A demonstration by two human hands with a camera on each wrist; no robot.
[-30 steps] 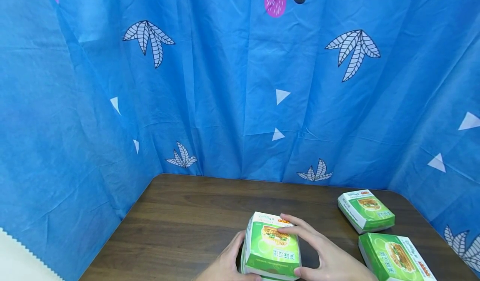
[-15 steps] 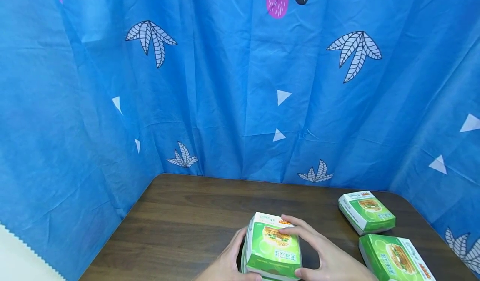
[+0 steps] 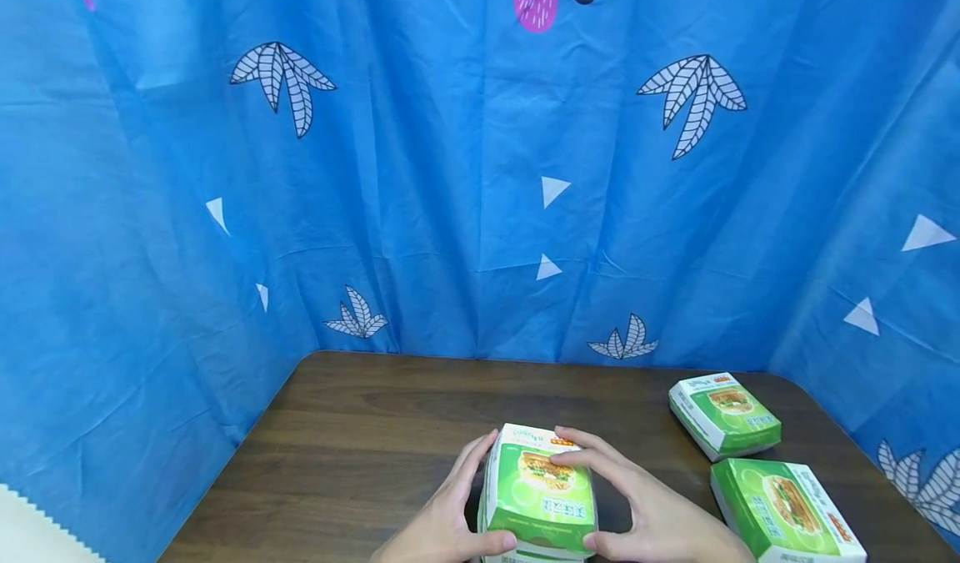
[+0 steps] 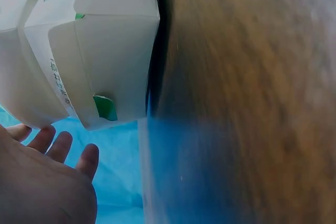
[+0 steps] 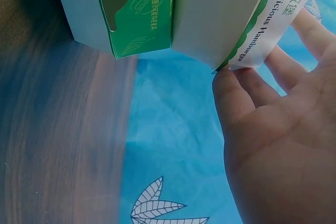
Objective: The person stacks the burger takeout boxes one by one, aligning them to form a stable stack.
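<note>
In the head view, a green and white burger box [image 3: 540,496] with a burger picture on its lid sits near the table's front edge. The wrist views show it stacked on a lower burger box [image 4: 113,66] that rests on the table. My left hand [image 3: 442,513] grips the upper box, thumb at its front and fingers along its left side. My right hand [image 3: 645,505] holds the same box, with fingertips on the lid's right part and thumb at the front right corner. In the right wrist view, the lower box [image 5: 144,14] stays apart from the right fingers [image 5: 233,98].
Two more burger boxes stand on the right of the brown wooden table [image 3: 360,438]: a farther box [image 3: 731,413] and a nearer box [image 3: 787,509], close together. A blue patterned curtain [image 3: 435,179] encloses the back and sides.
My left hand has shifted slightly up and forward along the upper box, its thumb now higher on the front. The right hand keeps its hold. The head view has turned slightly.
</note>
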